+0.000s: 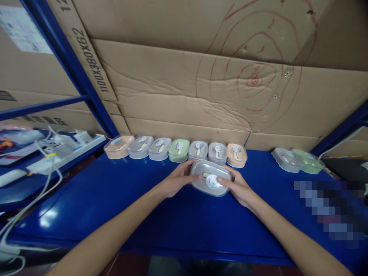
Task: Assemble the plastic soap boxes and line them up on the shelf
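1. Head view: A person's two bare hands hold a grey oval plastic box with a clear lid and a round white sticker (211,183) over the glossy blue metal shelf (115,199), just in front of a row of like boxes.
2. The left hand (178,179) curls against the box's left end, its fingers partly closed, thumb lying along the lid's upper edge and touching it.
3. The right hand (240,188) cups the right end, its fingers bent round the side and fingertips resting on the lid beside the sticker.
4. Behind the held box, seven lidded plastic boxes in peach, grey and green (175,149) stand side by side, touching, against a creased brown cardboard wall marked with red scrawled rings (253,80).
5. Two more boxes, one grey and one pale green (299,160), sit apart at the right.
6. White cables and power strips (57,153) lie on the neighbouring shelf at the left.
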`<state>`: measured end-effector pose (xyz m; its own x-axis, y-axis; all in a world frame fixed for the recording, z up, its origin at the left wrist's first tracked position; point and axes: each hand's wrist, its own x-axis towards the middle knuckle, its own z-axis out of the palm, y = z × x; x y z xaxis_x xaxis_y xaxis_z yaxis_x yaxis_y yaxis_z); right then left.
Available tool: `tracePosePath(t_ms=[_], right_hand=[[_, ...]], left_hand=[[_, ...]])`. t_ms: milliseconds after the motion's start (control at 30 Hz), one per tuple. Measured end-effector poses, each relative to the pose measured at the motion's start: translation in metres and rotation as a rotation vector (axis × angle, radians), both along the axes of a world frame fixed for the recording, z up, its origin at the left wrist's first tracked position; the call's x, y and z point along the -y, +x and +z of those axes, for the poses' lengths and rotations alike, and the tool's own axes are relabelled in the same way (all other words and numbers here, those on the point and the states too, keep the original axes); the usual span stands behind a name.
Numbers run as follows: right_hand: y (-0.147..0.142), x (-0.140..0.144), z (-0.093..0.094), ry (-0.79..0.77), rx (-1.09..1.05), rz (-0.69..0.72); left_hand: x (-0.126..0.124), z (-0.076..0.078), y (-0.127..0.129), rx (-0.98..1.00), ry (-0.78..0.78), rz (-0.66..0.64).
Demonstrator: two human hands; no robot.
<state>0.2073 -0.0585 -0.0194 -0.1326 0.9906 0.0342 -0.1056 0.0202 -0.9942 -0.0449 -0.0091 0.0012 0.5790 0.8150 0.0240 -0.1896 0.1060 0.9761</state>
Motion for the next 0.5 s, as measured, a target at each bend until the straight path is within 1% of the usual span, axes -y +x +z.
tracePosePath(t_ms=[100,200,267,300,333,400,467,500], right_hand=[[-0.002,0.001,0.001,0.047,0.098,0.002],[-0.003,0.003,0.000,0.188,0.225,-0.053],[-0.004,0.005,0.000,0.262,0.245,-0.057],[-0.005,0.005,0.000,0.262,0.223,-0.039],[-0.006,0.006,0.001,0.228,0.180,-0.010],[-0.007,0.008,0.005,0.102,0.064,0.054],[-0.007,0.010,0.013,-0.013,-0.022,0.106],[-0.006,0.012,0.018,-0.038,-0.042,0.110]], left_hand=[[-0.003,-0.002,-0.003,-0.016,-0.042,0.013],[-0.005,-0.003,-0.005,-0.028,-0.056,0.028],[-0.006,-0.004,-0.005,-0.014,-0.070,0.042],[-0.007,-0.005,-0.005,0.002,-0.079,0.051],[-0.007,-0.006,-0.005,0.020,-0.084,0.062],[-0.008,-0.007,-0.004,0.045,-0.078,0.070],[-0.008,-0.008,-0.003,0.060,-0.054,0.051],[-0.008,-0.008,-0.002,0.069,-0.042,0.028]])
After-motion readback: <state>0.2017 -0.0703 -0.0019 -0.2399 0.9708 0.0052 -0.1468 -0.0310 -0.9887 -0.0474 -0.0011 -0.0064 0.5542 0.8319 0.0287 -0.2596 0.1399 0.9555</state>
